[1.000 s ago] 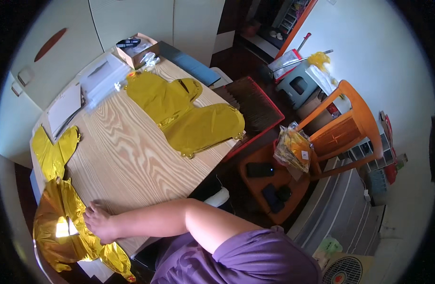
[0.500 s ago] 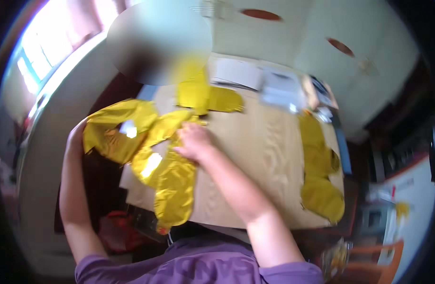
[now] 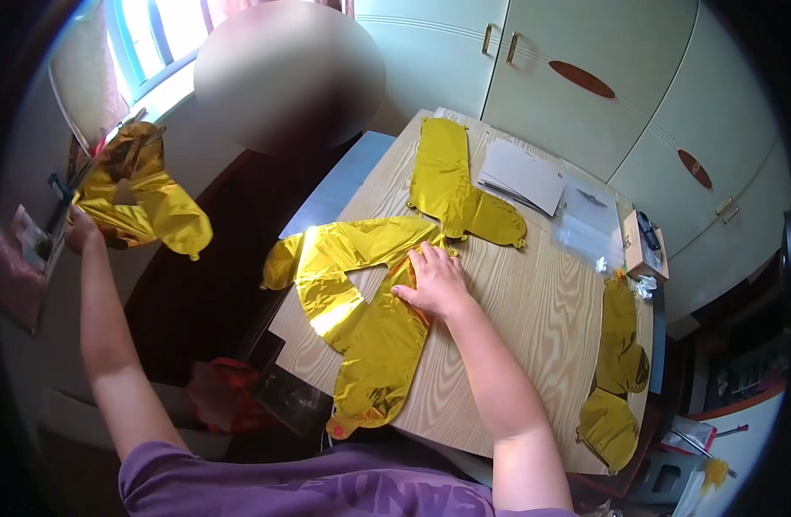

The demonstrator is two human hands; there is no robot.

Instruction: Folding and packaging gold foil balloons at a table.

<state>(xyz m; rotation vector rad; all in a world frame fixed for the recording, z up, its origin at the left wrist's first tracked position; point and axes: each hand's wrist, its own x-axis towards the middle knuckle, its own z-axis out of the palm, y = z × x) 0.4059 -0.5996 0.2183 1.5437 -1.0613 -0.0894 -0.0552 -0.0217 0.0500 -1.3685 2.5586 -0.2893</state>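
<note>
Off the table's left side, my left hand (image 3: 84,231) holds up a crinkled gold foil balloon (image 3: 176,215), fingers mostly hidden behind it. The foil hangs loose, with a hole through its middle. My right hand (image 3: 439,280) lies with fingers outstretched on a second, flat gold foil balloon (image 3: 378,345). This one has a triangular opening and a small red spot at its lower end, which hangs over the table's near edge. Just beyond my right hand lies another flat foil balloon (image 3: 443,172), bent like an L. Further foil pieces (image 3: 619,336) lie along the table's right edge.
The wooden table (image 3: 507,345) carries a stack of white paper (image 3: 520,177), clear plastic packaging (image 3: 589,228) and a small box (image 3: 644,246) at the back right. Pale cabinets (image 3: 585,43) stand behind. A red bag (image 3: 227,396) sits low at left; a window (image 3: 167,34) is upper left.
My left hand has moved outward and up to the left, carrying one foil balloon away from the other. The balloon under my right hand lies more spread out. The view has shifted and sharpened.
</note>
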